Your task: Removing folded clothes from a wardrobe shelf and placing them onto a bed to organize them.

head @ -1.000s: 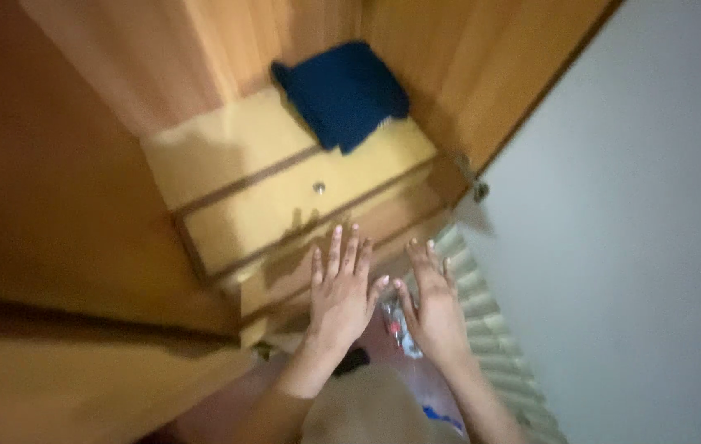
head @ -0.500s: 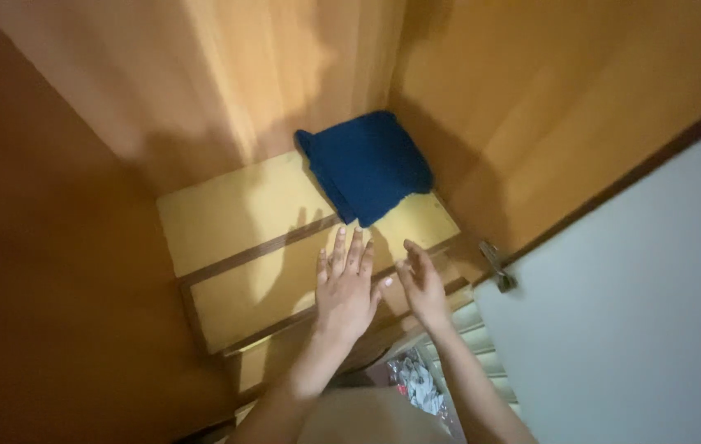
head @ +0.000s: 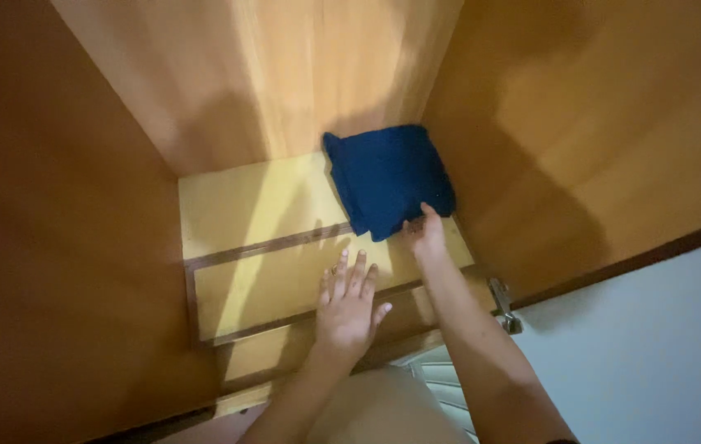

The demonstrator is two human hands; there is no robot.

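The right hand (head: 424,234) touches the near edge of the folded blue cloth (head: 389,179), which lies in the wardrobe's (head: 79,205) back corner. Just below the cloth, the left hand (head: 349,302) hovers flat, fingers spread, holding nothing.

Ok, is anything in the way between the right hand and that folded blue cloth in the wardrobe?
Nothing visible. The right hand is already at the near edge of the folded blue cloth on the yellow shelf. The left hand rests flat, nearer and apart from it.
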